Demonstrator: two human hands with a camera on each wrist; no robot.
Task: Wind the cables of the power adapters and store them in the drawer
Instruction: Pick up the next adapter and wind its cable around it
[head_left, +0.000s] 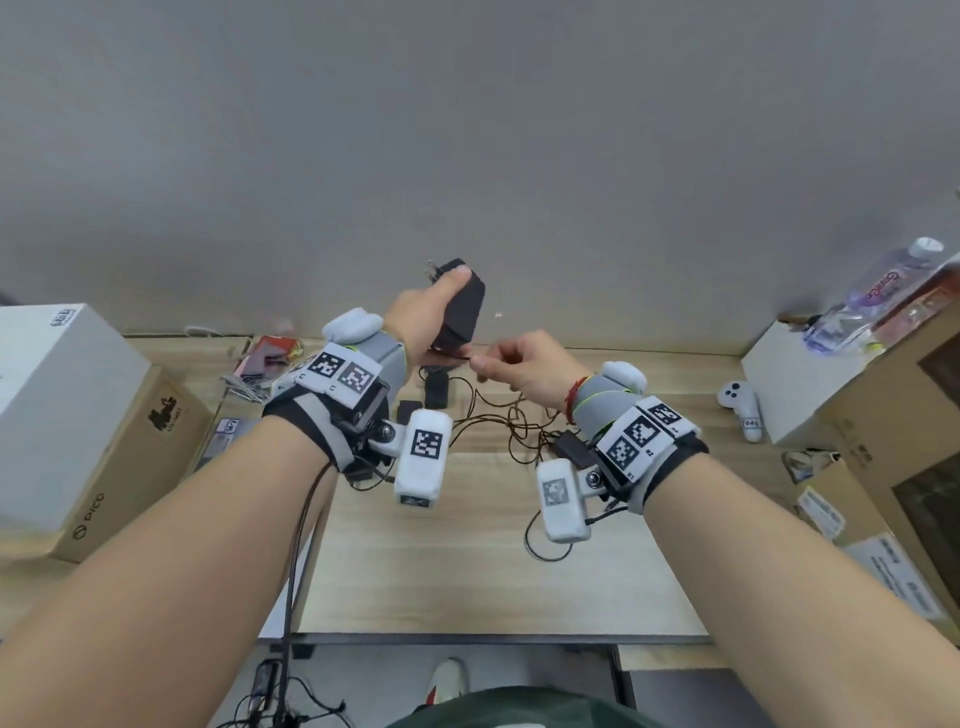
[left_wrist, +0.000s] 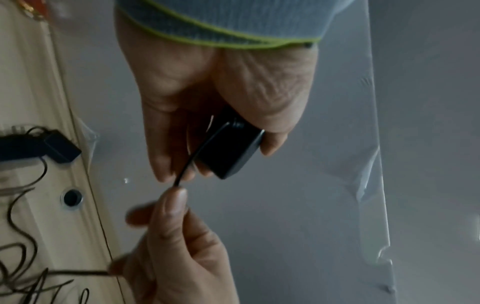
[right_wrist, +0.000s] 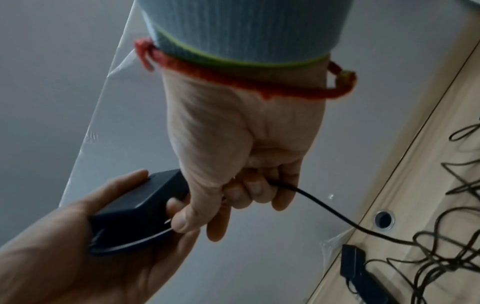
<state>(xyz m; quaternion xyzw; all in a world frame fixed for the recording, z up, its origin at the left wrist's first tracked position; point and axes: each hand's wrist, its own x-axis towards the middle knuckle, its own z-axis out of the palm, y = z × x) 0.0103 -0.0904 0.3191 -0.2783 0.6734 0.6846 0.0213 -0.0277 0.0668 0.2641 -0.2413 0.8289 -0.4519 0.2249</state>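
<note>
Above desk, black adapter (head_left: 461, 306), thin cable (right_wrist: 335, 214)

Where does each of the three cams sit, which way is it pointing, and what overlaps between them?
Head: on the head, facing forward and down at the desk; both forearms, left hand gripping the power adapter, right hand pinching its cable.
Left wrist: on the left wrist, along the palm toward wall and desk edge; left palm, right fingers.
Right wrist: on the right wrist, along the palm; the red bracelet, left fingers.
Shared: all show adapter, cable, both hands.
</note>
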